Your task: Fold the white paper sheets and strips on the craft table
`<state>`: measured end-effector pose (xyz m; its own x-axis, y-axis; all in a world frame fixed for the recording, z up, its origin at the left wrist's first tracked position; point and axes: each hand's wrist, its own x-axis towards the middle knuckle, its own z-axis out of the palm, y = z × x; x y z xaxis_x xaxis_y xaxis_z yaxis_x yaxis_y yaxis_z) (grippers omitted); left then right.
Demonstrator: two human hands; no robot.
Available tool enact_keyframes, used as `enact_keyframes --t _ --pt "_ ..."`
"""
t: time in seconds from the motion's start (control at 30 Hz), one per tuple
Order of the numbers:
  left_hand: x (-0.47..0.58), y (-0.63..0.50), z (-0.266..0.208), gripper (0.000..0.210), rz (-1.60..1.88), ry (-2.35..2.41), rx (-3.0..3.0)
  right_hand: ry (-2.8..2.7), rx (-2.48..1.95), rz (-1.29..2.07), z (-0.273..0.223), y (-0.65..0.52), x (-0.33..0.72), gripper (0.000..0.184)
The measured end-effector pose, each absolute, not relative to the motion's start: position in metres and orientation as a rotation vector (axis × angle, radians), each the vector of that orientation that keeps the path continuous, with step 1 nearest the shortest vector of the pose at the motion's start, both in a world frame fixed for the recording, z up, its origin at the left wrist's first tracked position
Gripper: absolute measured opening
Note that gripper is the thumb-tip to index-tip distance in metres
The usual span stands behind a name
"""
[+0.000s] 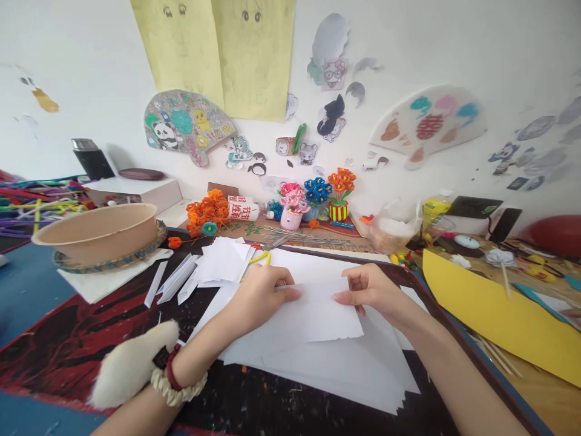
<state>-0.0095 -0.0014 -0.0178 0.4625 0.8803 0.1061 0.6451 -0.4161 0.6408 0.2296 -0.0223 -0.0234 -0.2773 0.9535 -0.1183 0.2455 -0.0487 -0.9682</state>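
Head view: left hand (263, 298) and right hand (371, 289) both got a tight pinch grip on one white sheet (324, 312), paper stack (367, 375) underneath.

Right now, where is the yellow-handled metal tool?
In the head view, the yellow-handled metal tool lies near centre, just beyond the left hand, right beside the small white paper pile.

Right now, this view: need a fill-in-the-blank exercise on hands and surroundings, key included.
The left hand and right hand hold a sheet coloured ____.
The arm wearing a cream scrunchie is the ____ one.
Flowers in the yellow-striped pot are ____.
The leftmost wall fan shows a black-and-white ____.
Key: white; left; orange; panda.
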Motion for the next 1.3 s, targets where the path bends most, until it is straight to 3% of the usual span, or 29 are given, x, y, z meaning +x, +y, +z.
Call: enact_keyframes --t 0.4,0.7,0.9,1.3 --pt "-0.008 -0.009 -0.005 0.016 0.641 1.227 2.144 -1.514 -1.247 1.401 -0.016 -0.029 0.219 0.039" --pt "-0.02 -0.01 0.006 0.017 0.65 1.138 2.195 -1.377 -1.247 1.078 -0.024 -0.029 0.228 0.034" --pt "-0.039 -0.004 0.017 0.017 0.883 1.164 2.267 -1.217 -1.215 0.811 -0.024 -0.029 0.24 0.022" --pt "-0.048 -0.003 0.023 0.018 1.103 1.189 2.123 -1.076 -1.152 0.827 -0.021 -0.031 0.235 0.019"
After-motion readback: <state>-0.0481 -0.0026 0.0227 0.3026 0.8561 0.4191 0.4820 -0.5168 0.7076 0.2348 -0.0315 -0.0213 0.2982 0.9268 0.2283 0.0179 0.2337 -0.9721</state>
